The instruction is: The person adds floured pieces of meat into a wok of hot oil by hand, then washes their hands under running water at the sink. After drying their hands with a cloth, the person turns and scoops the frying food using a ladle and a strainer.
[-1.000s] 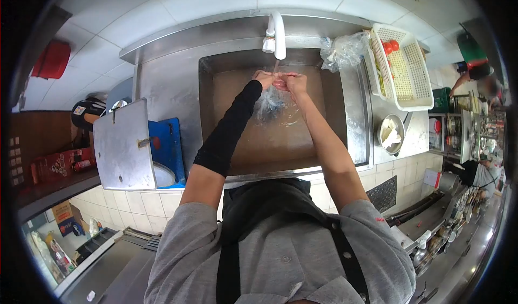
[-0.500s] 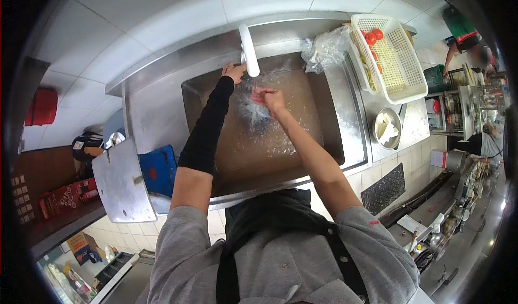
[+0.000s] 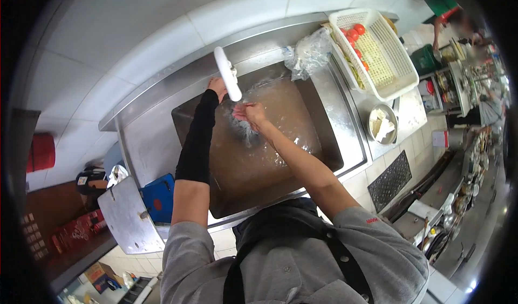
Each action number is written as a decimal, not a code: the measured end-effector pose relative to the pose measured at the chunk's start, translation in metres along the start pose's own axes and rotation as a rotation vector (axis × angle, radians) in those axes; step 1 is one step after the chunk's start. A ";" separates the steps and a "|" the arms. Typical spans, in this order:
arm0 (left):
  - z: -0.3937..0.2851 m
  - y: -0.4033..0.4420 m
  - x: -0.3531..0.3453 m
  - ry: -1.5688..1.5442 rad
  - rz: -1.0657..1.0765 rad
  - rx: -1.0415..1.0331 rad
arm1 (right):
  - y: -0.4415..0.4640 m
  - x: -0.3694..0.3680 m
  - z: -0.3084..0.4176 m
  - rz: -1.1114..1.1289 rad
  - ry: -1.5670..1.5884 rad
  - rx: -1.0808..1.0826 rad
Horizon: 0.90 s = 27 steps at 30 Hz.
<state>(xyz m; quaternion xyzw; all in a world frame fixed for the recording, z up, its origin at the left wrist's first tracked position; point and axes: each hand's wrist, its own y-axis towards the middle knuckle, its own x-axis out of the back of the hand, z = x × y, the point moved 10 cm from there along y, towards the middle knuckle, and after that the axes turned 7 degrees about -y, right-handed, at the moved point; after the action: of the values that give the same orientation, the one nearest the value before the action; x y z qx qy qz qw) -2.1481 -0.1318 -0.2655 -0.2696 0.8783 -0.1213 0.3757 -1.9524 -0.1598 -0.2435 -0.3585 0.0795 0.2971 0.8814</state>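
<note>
A white faucet reaches out over a large metal sink holding brownish, rippled water. At the faucet's base, my left hand is closed against it; some of its fingers are hidden. A black sleeve covers my left forearm. Below the spout, my right hand is in the running stream, fingers stretched out and slightly bent, with nothing visible in it. Water splashes around those fingers and falls into the sink.
Right of the sink stand a white basket with tomatoes and a metal bowl of pale pieces. A clear plastic bag lies at the back corner. A metal board and blue board are at left. People work at far right.
The view has shifted and tilted, so the sink and faucet sit lower and further left. Both hands keep their places: left at the faucet base, right under the stream.
</note>
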 end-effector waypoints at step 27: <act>0.080 -0.157 -0.060 -0.041 -0.198 0.208 | 0.021 -0.005 -0.006 -0.175 0.386 -0.101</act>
<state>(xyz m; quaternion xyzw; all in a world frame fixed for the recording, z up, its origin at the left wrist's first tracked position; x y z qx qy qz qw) -1.9961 -0.2278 -0.2194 -0.3171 0.8223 -0.2424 0.4056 -1.9684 -0.1547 -0.2585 -0.4581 0.2003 0.1492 0.8531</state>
